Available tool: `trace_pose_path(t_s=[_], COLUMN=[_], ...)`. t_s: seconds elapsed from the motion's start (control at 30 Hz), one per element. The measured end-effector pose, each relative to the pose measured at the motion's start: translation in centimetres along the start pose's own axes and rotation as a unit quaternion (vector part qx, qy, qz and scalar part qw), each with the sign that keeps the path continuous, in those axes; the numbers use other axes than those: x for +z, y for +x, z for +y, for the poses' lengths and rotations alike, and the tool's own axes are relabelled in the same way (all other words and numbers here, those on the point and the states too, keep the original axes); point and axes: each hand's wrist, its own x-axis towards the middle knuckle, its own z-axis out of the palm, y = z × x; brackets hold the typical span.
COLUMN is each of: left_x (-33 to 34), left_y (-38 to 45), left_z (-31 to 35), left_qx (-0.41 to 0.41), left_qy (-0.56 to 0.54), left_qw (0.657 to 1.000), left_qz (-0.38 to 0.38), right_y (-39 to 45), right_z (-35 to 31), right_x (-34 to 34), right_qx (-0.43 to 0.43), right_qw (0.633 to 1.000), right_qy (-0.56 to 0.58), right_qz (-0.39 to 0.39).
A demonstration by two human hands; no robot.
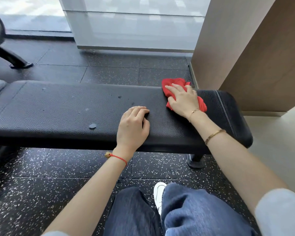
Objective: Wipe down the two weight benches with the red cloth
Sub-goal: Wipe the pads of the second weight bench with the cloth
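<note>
The right hand point(182, 101) lies flat on the red cloth point(175, 89), fingers spread and pressing it onto the black bench point(58, 109) near the pad's right end, right of centre in the frame. The cloth is bunched, and part of it pokes out past the fingertips at the far edge and past the wrist on the near side. The left hand point(133, 126) rests on the pad just beside it, lower and nearer the middle of the frame, with its fingers curled under, holding nothing.

The bench runs left to right across the frame, so its long axis lies crosswise to the person's arms. Almost the whole pad stretches away to the left of the cloth, and only a short stretch is left between the cloth and the right end. A wet spot point(92, 126) and a few small marks sit on the pad left of the left hand. My guess is that wiping that way means sweeping past the left hand, which would have to lift or slide.

The bench's left end is cut off by the frame edge. Only one leg point(196, 160) shows underneath. A second bench cannot be made out for certain. The dark frame point(10, 57) at upper left is blurred.
</note>
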Motion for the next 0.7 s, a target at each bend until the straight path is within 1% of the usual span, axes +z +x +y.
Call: trace_pose_path(t_s=[0.1, 0.2, 0.27, 0.33, 0.43, 0.5, 0.6, 0.7], left_x=[-0.2, -0.9, -2.1, -3.8, -7.0, -8.9, -10.9, -11.6], left_y=[0.0, 0.0, 0.0, 0.0, -0.1, -0.4, -0.8, -1.1], left_z=[0.1, 0.6, 0.7, -0.3, -3.9, -7.1, -11.5, -14.4], left_qx=[-0.001, -0.002, 0.007, 0.013, -0.003, -0.025, -0.052, -0.070], left_qy=[-0.003, -0.019, -0.025, -0.022, 0.009, 0.039, 0.092, 0.119], left_qw=[1.000, 1.000, 1.000, 0.999, 0.997, 0.995, 0.992, 0.990], left_qz=[0.000, -0.003, 0.011, 0.043, 0.083, 0.092, 0.070, 0.039], right_y=[-1.7, -4.9, -6.0, -5.7, -3.6, -1.9, -0.2, -1.4], right_z=[-2.2, -2.3, -1.8, -1.9, -3.5, -5.2, -8.5, -11.5], right_x=[0.6, 0.9, 0.7, 0.8, 1.0, 1.1, 1.4, 2.0], right_qx=[-0.083, -0.165, -0.171, -0.153, -0.108, -0.093, -0.117, -0.184], right_qw=[0.996, 0.986, 0.985, 0.988, 0.994, 0.996, 0.992, 0.981], right_qy=[-0.005, -0.016, -0.006, -0.002, 0.002, 0.006, 0.010, 0.005], right_qz=[-0.008, 0.003, 0.011, 0.011, -0.001, -0.014, -0.041, -0.051])
